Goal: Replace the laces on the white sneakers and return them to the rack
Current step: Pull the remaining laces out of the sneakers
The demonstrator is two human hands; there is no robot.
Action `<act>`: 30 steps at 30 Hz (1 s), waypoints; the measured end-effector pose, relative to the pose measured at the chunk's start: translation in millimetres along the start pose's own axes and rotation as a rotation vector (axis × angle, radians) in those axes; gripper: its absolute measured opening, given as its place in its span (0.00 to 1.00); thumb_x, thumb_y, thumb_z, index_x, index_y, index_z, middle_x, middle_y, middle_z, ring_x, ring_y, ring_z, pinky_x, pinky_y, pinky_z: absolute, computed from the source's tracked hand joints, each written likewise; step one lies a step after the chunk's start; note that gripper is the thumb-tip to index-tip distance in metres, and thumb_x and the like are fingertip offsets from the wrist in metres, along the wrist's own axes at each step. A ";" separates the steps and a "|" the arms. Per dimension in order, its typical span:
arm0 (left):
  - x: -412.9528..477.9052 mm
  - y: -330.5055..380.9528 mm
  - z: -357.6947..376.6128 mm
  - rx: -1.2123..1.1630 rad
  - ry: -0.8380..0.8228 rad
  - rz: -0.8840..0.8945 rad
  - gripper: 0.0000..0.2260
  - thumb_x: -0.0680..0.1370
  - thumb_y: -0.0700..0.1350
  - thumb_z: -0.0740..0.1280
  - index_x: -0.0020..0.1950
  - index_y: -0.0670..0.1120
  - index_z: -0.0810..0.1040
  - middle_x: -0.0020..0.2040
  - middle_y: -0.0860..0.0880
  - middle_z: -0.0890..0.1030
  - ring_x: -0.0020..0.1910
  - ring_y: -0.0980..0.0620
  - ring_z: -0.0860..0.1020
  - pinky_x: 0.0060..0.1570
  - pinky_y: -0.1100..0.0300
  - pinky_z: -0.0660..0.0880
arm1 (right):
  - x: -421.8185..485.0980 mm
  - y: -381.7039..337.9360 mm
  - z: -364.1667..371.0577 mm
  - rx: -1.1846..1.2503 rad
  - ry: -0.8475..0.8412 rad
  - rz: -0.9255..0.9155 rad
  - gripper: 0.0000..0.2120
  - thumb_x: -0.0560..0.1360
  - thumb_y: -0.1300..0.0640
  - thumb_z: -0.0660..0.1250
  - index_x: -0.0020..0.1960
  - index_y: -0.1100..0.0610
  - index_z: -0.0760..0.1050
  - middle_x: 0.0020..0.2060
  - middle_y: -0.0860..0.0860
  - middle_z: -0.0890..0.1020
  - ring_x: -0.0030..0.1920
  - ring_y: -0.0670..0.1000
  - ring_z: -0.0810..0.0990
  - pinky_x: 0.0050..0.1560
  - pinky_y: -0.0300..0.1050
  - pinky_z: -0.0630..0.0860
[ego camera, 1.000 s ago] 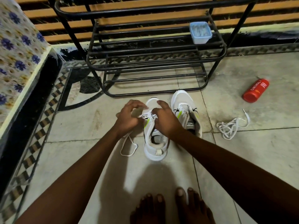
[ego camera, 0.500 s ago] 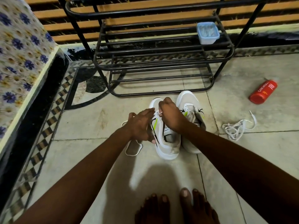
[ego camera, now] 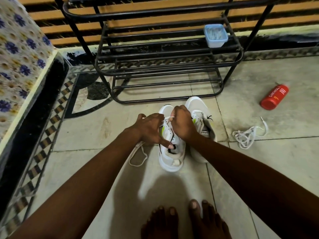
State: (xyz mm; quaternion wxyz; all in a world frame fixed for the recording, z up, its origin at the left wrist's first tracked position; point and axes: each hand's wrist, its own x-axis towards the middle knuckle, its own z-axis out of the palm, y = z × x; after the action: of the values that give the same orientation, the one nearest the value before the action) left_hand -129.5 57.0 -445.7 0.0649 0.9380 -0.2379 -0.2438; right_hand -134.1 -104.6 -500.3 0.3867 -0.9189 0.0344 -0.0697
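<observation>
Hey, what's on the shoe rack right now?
A pale blue plastic tub sits at the right end of a shelf of the black rack. What it holds is too blurred to tell, and the rack's top is out of frame.

The one head-worn camera looks steeply down and forward, close over the floor (ego camera: 259,169) toward the rack (ego camera: 155,54).

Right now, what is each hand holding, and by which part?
Right hand pinches the lace near its tip, over the sneaker. Left hand grips nothing visible; it rests on that sneaker's side, thumb at the collar.
</observation>
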 end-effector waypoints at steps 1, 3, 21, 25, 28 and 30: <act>0.7 0.0 -0.3 0.023 -0.007 0.005 0.56 0.57 0.82 0.70 0.74 0.48 0.66 0.73 0.52 0.70 0.75 0.50 0.66 0.70 0.45 0.58 | 0.6 1.3 -2.2 0.119 0.075 0.128 0.04 0.71 0.67 0.68 0.41 0.60 0.75 0.42 0.58 0.81 0.46 0.59 0.79 0.51 0.53 0.75; 1.3 2.0 -1.2 0.069 -0.030 0.008 0.60 0.56 0.83 0.68 0.78 0.49 0.62 0.78 0.52 0.66 0.78 0.50 0.62 0.71 0.44 0.56 | -1.7 2.9 -6.8 0.342 0.186 0.371 0.07 0.73 0.66 0.69 0.39 0.56 0.75 0.40 0.53 0.83 0.45 0.56 0.82 0.54 0.52 0.77; 9.3 7.4 -5.2 0.213 -0.053 0.046 0.44 0.53 0.85 0.65 0.54 0.52 0.73 0.55 0.55 0.75 0.60 0.51 0.73 0.59 0.47 0.61 | 32.2 1.8 -30.7 0.463 -0.122 0.332 0.09 0.76 0.62 0.69 0.38 0.57 0.74 0.35 0.53 0.79 0.35 0.53 0.77 0.34 0.44 0.73; 11.5 8.0 -1.7 0.241 -0.048 0.046 0.49 0.53 0.85 0.65 0.60 0.51 0.73 0.65 0.52 0.75 0.67 0.50 0.71 0.61 0.47 0.61 | 28.4 1.9 -53.3 0.092 -0.295 0.164 0.09 0.71 0.55 0.74 0.37 0.60 0.79 0.30 0.51 0.81 0.35 0.52 0.80 0.38 0.44 0.74; 11.7 6.9 -0.1 0.220 -0.048 0.040 0.50 0.54 0.85 0.64 0.62 0.51 0.72 0.66 0.52 0.74 0.69 0.50 0.70 0.63 0.46 0.61 | 28.2 -4.3 -69.3 -0.202 -0.430 -0.114 0.08 0.74 0.56 0.73 0.37 0.54 0.78 0.30 0.41 0.78 0.35 0.43 0.77 0.36 0.33 0.68; 10.8 6.9 -0.9 0.217 -0.041 0.037 0.48 0.54 0.85 0.64 0.59 0.51 0.72 0.65 0.53 0.74 0.68 0.51 0.70 0.62 0.46 0.61 | 29.8 -5.1 -65.5 0.139 -0.322 -0.006 0.09 0.78 0.58 0.70 0.39 0.55 0.77 0.31 0.44 0.77 0.29 0.40 0.75 0.32 0.31 0.68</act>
State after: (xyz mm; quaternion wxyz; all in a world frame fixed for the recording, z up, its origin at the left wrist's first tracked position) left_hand -123.6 45.8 -447.9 -0.0378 0.9297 -0.2814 -0.2346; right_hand -114.8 -150.8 -448.4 0.4498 -0.8893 -0.0358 0.0750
